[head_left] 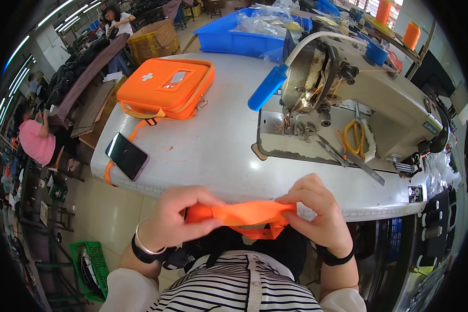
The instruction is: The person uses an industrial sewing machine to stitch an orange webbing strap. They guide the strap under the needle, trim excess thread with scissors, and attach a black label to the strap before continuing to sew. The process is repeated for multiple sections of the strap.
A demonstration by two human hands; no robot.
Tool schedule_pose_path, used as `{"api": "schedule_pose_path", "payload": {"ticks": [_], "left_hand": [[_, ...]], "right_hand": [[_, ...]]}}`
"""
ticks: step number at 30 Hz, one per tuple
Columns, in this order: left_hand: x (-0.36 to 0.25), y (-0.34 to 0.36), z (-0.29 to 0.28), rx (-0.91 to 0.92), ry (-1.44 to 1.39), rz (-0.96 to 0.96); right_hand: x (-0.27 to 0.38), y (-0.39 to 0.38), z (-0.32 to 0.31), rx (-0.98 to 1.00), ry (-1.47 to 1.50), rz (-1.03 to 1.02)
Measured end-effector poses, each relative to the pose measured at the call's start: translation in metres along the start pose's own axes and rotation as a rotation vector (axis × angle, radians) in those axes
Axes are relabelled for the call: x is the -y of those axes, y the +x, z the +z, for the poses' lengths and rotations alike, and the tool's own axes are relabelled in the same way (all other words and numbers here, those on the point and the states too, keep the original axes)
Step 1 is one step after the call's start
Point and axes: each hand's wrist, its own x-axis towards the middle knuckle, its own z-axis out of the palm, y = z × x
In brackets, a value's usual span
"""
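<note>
Between my two hands, at the front edge of the table, stretches a piece of orange fabric (247,212), folded and partly twisted, with a loop of it hanging below. My left hand (184,216) pinches its left end between thumb and fingers. At the other end, my right hand (317,210) grips it the same way. Beyond my left hand, a dark-screened phone (127,156) lies on an orange strap. That strap runs to an orange zippered case (166,88) with a white cross, farther back on the table.
A sewing machine (395,99) with a blue-handled lamp (269,86) occupies the right. Yellow-handled scissors (354,137) and tweezers (330,147) lie on its bed. At the back is a blue tray (234,43) with plastic bags. A green basket (83,270) stands on the floor; other people sit at left.
</note>
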Motion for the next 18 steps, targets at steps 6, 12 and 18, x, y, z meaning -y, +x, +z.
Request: {"api": "schedule_pose_path", "payload": {"ticks": [6, 12, 18], "left_hand": [[-0.023, 0.014, 0.018, 0.594, -0.062, 0.535], [0.009, 0.038, 0.036, -0.107, 0.007, 0.091], [0.03, 0.03, 0.041, 0.16, -0.308, -0.151]], "right_hand": [[0.002, 0.001, 0.02, -0.114, -0.054, 0.003], [-0.021, 0.0, 0.033, -0.043, 0.806, 0.062], [-0.031, 0.0, 0.025, 0.002, 1.131, 0.148]]}}
